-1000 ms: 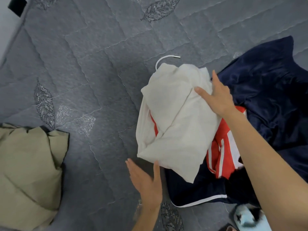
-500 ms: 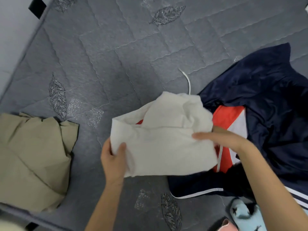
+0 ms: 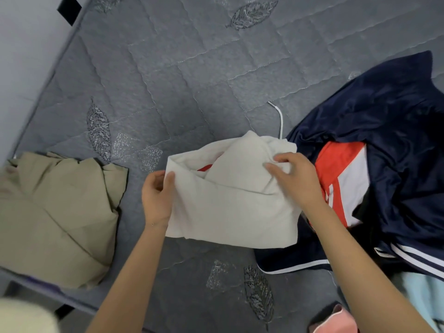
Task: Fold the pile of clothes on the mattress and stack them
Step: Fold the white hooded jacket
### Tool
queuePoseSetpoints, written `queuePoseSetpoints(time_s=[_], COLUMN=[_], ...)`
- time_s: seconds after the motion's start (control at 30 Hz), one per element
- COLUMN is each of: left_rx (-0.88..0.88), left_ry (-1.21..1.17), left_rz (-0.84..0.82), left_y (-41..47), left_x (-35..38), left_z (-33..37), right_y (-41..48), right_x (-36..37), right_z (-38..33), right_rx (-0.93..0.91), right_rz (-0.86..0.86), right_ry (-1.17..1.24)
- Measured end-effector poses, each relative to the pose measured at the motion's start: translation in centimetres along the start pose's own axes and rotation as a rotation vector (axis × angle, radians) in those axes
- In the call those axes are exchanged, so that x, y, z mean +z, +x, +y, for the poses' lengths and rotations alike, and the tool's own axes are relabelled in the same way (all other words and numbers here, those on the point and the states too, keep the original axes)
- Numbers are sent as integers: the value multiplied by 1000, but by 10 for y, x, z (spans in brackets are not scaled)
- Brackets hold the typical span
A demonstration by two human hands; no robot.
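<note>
Both my hands grip folded white garment [image 3: 230,207]: left hand [image 3: 156,198] pinches edge, right hand [image 3: 295,179] pinches top. Next, carry to beige pile [image 3: 55,212].

One grey quilted mattress [image 3: 192,80]. Six pieces of clothing in sight: one cream garment [image 3: 230,212], one tan garment [image 3: 55,212], one navy garment [image 3: 384,111], one red-and-white garment [image 3: 343,174], one pale blue piece [image 3: 422,292], one pink piece [image 3: 336,320]. Two hands, left hand [image 3: 156,198] and right hand [image 3: 298,179], plus one white cord [image 3: 280,121].
</note>
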State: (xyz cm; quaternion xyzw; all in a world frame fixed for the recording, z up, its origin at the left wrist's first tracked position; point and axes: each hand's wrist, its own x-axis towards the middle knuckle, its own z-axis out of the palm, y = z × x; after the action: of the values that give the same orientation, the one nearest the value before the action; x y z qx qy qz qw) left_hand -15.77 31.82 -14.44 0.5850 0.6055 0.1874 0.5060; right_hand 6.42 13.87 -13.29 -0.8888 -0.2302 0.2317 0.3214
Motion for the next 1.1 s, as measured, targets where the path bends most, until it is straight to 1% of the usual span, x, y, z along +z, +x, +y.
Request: queuePoseSetpoints(time_s=[0.07, 0.1, 0.17, 0.27, 0.33, 0.37, 0.43, 0.5, 0.53, 0.57, 0.6, 0.63, 0.7, 0.73, 0.77, 0.8, 0.87, 0.9, 0.93, 0.97, 1.0, 1.07, 1.1], left_rx=[9, 11, 22, 55, 77, 77, 56, 19, 21, 66, 169, 314, 581, 641, 629, 555, 411, 384, 385, 406, 423, 388, 328], left_ry=[2, -3, -34, -93, -132, -136, -88, 8, 44, 70, 100, 156, 362, 481, 589, 676, 764, 772, 765, 743, 709, 562, 447], left_rz=[30, 49, 100, 189, 223, 227, 212, 157, 132, 114, 91, 49, -89, -150, -202, -249, -307, -320, -317, -304, -287, -264, -269], left_y=[5, 7, 11, 13, 13, 14, 16, 14, 12, 10, 9, 8, 11, 14, 17, 19, 22, 23, 22, 21, 18, 7, 0], left_x=[-1, -1, -2, 2, 6, 8, 9, 8, 6, 4, 1, -1, -2, -1, 0, 2, 6, 6, 6, 5, 3, -3, -5], left_z=[-1, -1, 2, 10, 14, 14, 8, -3, -7, -9, -9, -8, -11, -15, -18, -21, -26, -26, -26, -27, -27, -29, -31], right_y=[9, 14, 24, 31, 30, 28, 28, 26, 25, 24, 22, 20, 11, 4, -5, -15, -32, -40, -47, -53, -59, -68, -74], right_x=[5, 4, -6, -16, -13, -10, 0, 8, 10, 10, 9, 7, 1, -1, -1, 0, 9, 14, 18, 21, 24, 24, 22], right_z=[-3, -4, -9, -14, -13, -11, -2, 6, 10, 12, 13, 14, 16, 17, 18, 22, 33, 38, 41, 42, 42, 40, 36], right_rx=[-34, -36, -18, 61, 124, 157, 214, 255, 263, 267, 263, 258, 249, 221, 162, 76, -111, -162, -152, -93, -26, 61, 93], right_rz=[12, 55, 195, 402, 497, 512, 448, 316, 275, 270, 298, 342, 421, 437, 433, 408, 282, 199, 126, 77, 64, 135, 178], right_ry=[4, 48, 167, 321, 386, 401, 364, 290, 269, 252, 241, 234, 251, 270, 268, 223, 32, -51, -90, -79, -43, 49, 124])
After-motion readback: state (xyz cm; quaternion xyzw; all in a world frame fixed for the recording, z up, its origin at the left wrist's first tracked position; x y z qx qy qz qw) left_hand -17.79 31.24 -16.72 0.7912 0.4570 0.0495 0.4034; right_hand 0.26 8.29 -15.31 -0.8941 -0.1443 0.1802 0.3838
